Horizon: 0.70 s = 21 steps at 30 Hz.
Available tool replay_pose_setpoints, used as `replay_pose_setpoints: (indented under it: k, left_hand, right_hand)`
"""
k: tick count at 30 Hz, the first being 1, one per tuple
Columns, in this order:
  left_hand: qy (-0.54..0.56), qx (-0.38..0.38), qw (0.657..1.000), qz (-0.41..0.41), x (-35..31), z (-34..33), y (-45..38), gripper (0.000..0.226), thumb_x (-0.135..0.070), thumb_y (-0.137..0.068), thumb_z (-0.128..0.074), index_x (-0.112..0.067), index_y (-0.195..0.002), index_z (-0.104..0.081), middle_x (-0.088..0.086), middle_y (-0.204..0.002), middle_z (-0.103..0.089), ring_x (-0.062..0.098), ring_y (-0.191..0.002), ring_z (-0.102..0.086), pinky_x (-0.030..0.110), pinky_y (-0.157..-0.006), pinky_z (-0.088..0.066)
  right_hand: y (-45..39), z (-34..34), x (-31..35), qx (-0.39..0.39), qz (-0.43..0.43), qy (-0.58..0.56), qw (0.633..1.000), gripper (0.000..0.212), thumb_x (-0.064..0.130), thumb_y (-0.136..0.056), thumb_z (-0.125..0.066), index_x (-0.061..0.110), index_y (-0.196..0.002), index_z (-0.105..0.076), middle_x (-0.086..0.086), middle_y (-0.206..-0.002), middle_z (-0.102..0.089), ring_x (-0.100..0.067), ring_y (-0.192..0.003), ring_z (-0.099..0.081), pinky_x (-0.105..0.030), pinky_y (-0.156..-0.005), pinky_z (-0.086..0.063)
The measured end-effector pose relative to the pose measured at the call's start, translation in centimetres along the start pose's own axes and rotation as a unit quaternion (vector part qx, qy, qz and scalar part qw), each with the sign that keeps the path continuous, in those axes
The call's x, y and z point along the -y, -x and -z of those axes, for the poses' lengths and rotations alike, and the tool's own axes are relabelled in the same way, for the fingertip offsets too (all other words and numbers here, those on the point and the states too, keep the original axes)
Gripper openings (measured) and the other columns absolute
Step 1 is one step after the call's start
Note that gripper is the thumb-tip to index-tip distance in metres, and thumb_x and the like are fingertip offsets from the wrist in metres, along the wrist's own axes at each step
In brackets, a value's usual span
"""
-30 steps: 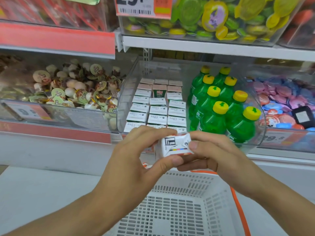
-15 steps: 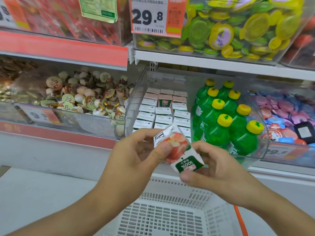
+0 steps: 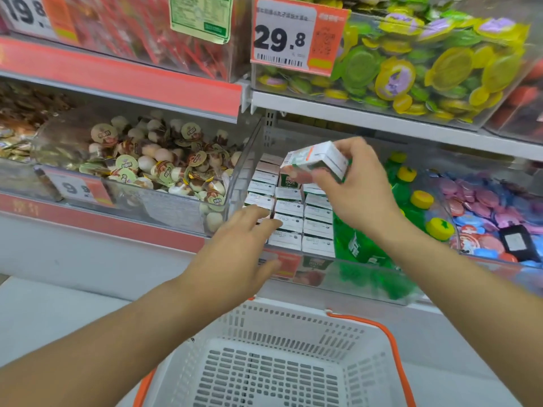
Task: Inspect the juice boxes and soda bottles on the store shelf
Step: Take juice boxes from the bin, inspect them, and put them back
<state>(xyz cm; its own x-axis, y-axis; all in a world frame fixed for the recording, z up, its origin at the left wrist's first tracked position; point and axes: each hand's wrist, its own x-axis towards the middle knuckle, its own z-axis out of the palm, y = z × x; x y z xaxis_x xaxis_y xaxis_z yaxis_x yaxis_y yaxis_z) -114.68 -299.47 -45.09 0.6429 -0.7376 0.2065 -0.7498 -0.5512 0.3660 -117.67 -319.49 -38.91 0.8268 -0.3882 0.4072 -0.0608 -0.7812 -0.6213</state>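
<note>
A small white and green juice box (image 3: 316,160) is held by my right hand (image 3: 357,183) above the rows of white-topped juice boxes (image 3: 289,217) packed in a clear shelf bin (image 3: 245,171). My left hand (image 3: 244,248) is empty, fingers spread, at the bin's front left corner, just short of the nearest boxes. Green soda bottles with yellow caps (image 3: 420,201) stand in the same bin to the right, partly hidden by my right forearm.
A white perforated basket (image 3: 264,321) with orange handles sits below my arms. Left bin holds small lidded cups (image 3: 164,168); right bin holds pink and blue discs (image 3: 487,207). An upper shelf carries a 29.8 price tag (image 3: 296,39) and yellow-green candy.
My left hand has let go of the juice box and dropped toward the bin's front. My right hand alone has carried the box up and back over the rows.
</note>
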Motion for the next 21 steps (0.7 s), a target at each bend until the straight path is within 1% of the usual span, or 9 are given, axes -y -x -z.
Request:
replay_pose_setpoints:
  k: [1, 3, 5, 7, 10, 14, 17, 19, 21]
  left_hand:
    - [-0.007, 0.002, 1.000, -0.011, 0.2, -0.2, -0.3, 0.057, -0.043, -0.095, -0.058, -0.028, -0.147, -0.038, -0.005, -0.150, -0.032, 0.013, -0.138, -0.029, 0.028, -0.110, -0.029]
    - [-0.012, -0.002, 1.000, -0.026, 0.5, -0.6, -0.7, 0.055, -0.041, -0.095, -0.059, -0.029, -0.146, -0.042, -0.004, -0.149, -0.036, 0.015, -0.137, -0.033, 0.030, -0.111, -0.030]
    - [-0.016, 0.001, 0.999, -0.037, 0.6, -1.0, -1.1, 0.054, -0.041, -0.096, -0.057, -0.029, -0.146, -0.042, -0.003, -0.149, -0.038, 0.017, -0.139, -0.032, 0.033, -0.113, -0.031]
    - [-0.028, 0.008, 0.998, -0.050, 0.7, -1.4, -1.3, 0.053, -0.042, -0.098, -0.053, -0.029, -0.147, -0.040, -0.003, -0.153, -0.036, 0.018, -0.143, -0.028, 0.035, -0.117, -0.026]
    - [-0.038, 0.007, 0.996, -0.075, 0.9, -1.7, -1.5, 0.052, -0.039, -0.100, -0.049, -0.025, -0.149, -0.038, -0.002, -0.156, -0.034, 0.019, -0.149, -0.021, 0.032, -0.120, -0.016]
    - [-0.034, 0.015, 0.995, -0.095, 1.1, -1.5, -1.6, 0.052, -0.038, -0.101, -0.045, -0.025, -0.150, -0.035, -0.006, -0.158, -0.030, 0.015, -0.150, -0.016, 0.026, -0.120, -0.007]
    - [-0.024, 0.009, 0.995, -0.099, 1.1, -1.5, -1.7, 0.051, -0.039, -0.101, -0.046, -0.025, -0.148, -0.037, -0.007, -0.157, -0.032, 0.014, -0.148, -0.021, 0.025, -0.119, -0.012]
    - [-0.021, 0.010, 0.995, -0.100, 1.2, -1.5, -1.8, 0.051, -0.040, -0.100, -0.046, -0.025, -0.148, -0.037, -0.007, -0.156, -0.033, 0.014, -0.147, -0.022, 0.025, -0.119, -0.014]
    - [-0.017, 0.011, 0.995, -0.101, 1.3, -1.6, -1.9, 0.051, -0.040, -0.100, -0.047, -0.026, -0.148, -0.037, -0.008, -0.156, -0.033, 0.013, -0.146, -0.023, 0.024, -0.118, -0.015]
  right_hand:
    - [-1.2, -0.8, -0.5, 0.005, 0.008, 0.033, 0.999, 0.030, 0.021, -0.091, -0.068, 0.019, -0.114, -0.050, -0.004, -0.115, -0.050, -0.014, -0.097, -0.048, -0.024, -0.078, -0.038]
    - [-3.1, -2.4, -1.5, 0.021, 0.016, 0.078, 0.997, 0.035, 0.019, -0.091, -0.069, 0.016, -0.121, -0.051, -0.005, -0.117, -0.047, -0.018, -0.101, -0.048, -0.021, -0.079, -0.033]
    - [-4.5, -3.4, -2.2, 0.045, 0.019, 0.119, 0.992, 0.040, 0.019, -0.090, -0.071, 0.016, -0.127, -0.053, -0.008, -0.120, -0.051, -0.022, -0.109, -0.051, -0.024, -0.084, -0.035]
    - [-5.7, -3.9, -2.6, 0.075, 0.040, 0.157, 0.984, 0.041, 0.021, -0.086, -0.075, 0.018, -0.123, -0.059, -0.008, -0.118, -0.059, -0.025, -0.111, -0.054, -0.026, -0.084, -0.036]
    - [-6.9, -4.4, -2.4, 0.135, 0.070, 0.181, 0.972, 0.040, 0.025, -0.078, -0.082, 0.020, -0.114, -0.066, -0.004, -0.110, -0.067, -0.025, -0.108, -0.057, -0.027, -0.080, -0.039]
    - [-8.3, -4.4, -1.8, 0.187, 0.037, 0.208, 0.959, 0.048, 0.034, -0.080, -0.081, 0.016, -0.122, -0.065, 0.001, -0.112, -0.063, -0.016, -0.102, -0.057, -0.025, -0.081, -0.042]
    - [-9.0, -4.4, -2.4, 0.237, -0.011, 0.203, 0.950, 0.047, 0.035, -0.082, -0.080, 0.015, -0.121, -0.064, -0.001, -0.110, -0.060, -0.016, -0.099, -0.056, -0.027, -0.081, -0.045]
    - [-9.2, -4.6, -3.0, 0.275, -0.034, 0.201, 0.940, 0.041, 0.034, -0.083, -0.079, 0.015, -0.117, -0.068, 0.000, -0.111, -0.065, -0.017, -0.102, -0.061, -0.032, -0.088, -0.052]
    - [-9.6, -4.8, -3.3, 0.292, -0.044, 0.201, 0.934, 0.034, 0.034, -0.085, -0.076, 0.016, -0.114, -0.072, 0.001, -0.113, -0.070, -0.017, -0.102, -0.064, -0.032, -0.093, -0.053]
